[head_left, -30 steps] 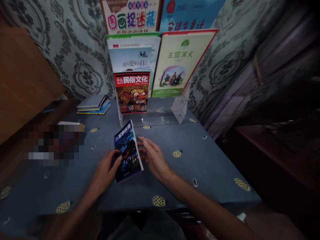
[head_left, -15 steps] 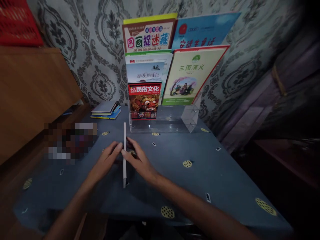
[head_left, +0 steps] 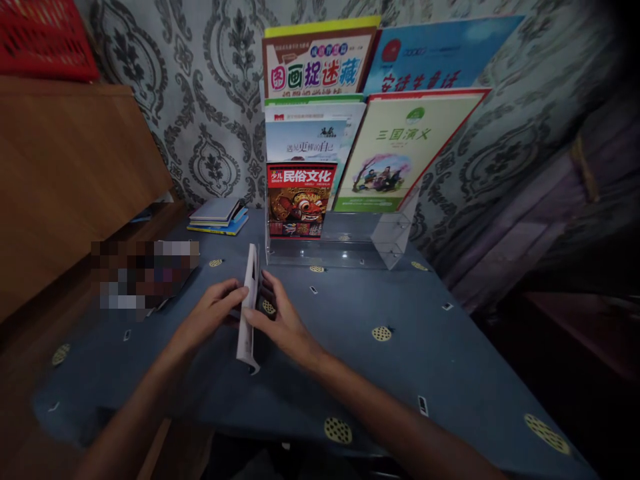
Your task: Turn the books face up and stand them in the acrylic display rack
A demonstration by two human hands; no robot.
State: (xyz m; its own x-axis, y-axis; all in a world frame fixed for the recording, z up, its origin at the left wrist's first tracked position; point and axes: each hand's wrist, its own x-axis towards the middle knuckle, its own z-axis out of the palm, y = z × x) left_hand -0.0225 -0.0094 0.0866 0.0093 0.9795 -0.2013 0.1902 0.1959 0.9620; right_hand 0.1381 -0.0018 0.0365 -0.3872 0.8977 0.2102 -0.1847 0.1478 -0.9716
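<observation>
A thin book (head_left: 246,337) stands on edge above the blue tablecloth, its pale page edges facing me and its covers hidden from view. My left hand (head_left: 220,303) grips it from the left, thumb on the page edges. On the other side my right hand (head_left: 280,320) has its thumb against the book, with its fingers curved beyond the far face. A clear acrylic rack (head_left: 345,253) stands behind the hands. In its lowest tier leans a red-topped book (head_left: 301,200); a pale green book (head_left: 400,150) and several others fill the tiers above.
A small stack of books (head_left: 215,217) lies at the table's back left. Left of my hands is a pixelated item (head_left: 150,273). A wooden cabinet (head_left: 70,160) with a red basket (head_left: 45,40) on top borders the left side; a curtain (head_left: 540,213) hangs at right.
The book has tilted, and its pages have parted slightly at the near end. My right thumb has shifted along its edge. The whole view has moved slightly.
</observation>
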